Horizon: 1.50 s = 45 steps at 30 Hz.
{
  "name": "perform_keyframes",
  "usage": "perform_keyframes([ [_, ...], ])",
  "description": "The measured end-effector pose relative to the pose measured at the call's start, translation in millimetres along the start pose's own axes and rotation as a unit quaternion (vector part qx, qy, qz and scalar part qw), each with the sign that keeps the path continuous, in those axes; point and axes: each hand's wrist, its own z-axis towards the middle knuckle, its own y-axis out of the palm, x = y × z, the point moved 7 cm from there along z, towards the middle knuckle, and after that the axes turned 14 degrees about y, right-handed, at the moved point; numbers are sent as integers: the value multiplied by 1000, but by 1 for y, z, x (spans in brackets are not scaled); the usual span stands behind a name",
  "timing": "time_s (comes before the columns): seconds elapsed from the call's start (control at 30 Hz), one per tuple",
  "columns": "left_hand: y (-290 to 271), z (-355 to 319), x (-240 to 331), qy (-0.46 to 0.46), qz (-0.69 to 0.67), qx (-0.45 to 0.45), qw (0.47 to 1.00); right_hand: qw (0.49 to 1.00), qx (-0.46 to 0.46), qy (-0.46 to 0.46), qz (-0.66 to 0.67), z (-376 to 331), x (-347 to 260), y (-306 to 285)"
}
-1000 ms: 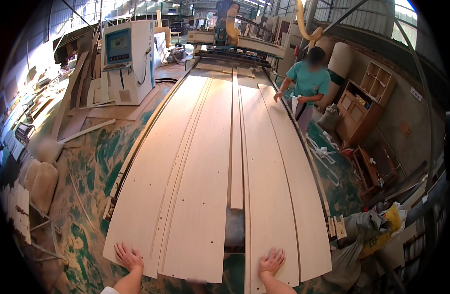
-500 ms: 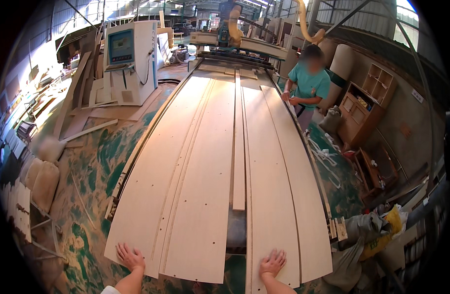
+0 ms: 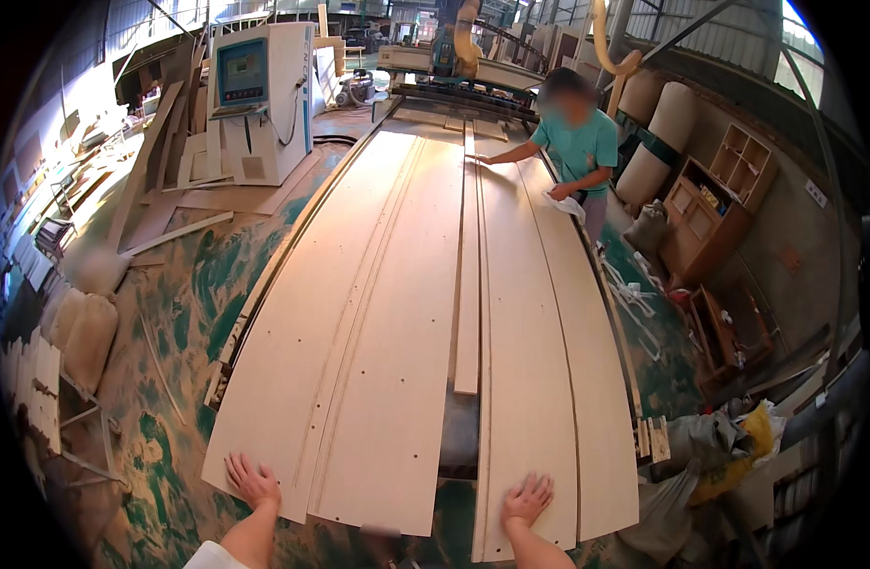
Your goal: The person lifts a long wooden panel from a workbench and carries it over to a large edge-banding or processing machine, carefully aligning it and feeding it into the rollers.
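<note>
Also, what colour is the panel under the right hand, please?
The panel is pale beige, clearest in the head view.

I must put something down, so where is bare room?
Bare: the leftmost board, beyond your left hand; the near half of the rightmost board, right of your right hand. Crowded: the far right, under the co-worker's arms.

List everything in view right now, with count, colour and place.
wide boards: about four, pale wood, lengthwise on the machine bed
narrow strip: one, pale, between inner boards
machine gantry: one, cream and dark, far end
control cabinet: one, white and blue, far left
co-worker: one, teal shirt, far right side
wooden cabinet: one, brown, right wall
tangled strips: several, white, right floor
bags: several, grey and yellow, lower right
stuffed sack: at least one, tan, left
leaning planks: several, brown, left
left hand: one, bare, on leftmost board
right hand: one, bare, on inner right board
</note>
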Motion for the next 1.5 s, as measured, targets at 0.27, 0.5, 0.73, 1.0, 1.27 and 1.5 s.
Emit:
perform_keyframes([
  [0.27, 12, -1, -6, -3, 23, -15, 1000, 1000, -2, 6, -13, -2, -3, -4],
  [0.5, 10, -1, -6, 6, 45, -20, 999, 1000, 0, 9, -19, -3, 1, -1],
  [0.73, 14, -1, -7, 13, 51, -11, 999, 1000, -4, 6, -15, -1, -4, -5],
  [1.0, 11, 0, -4, 13, 47, 0, 999, 1000, -14, 13, -15, -1, -1, 0],
  [1.27, 12, 0, -5, 10, 54, -12, 998, 1000, -13, 12, -26, 0, 0, 3],
  [1.5, 10, 0, -3, 9, 52, -16, 999, 999, -20, 11, -33, 0, 3, 8],
])
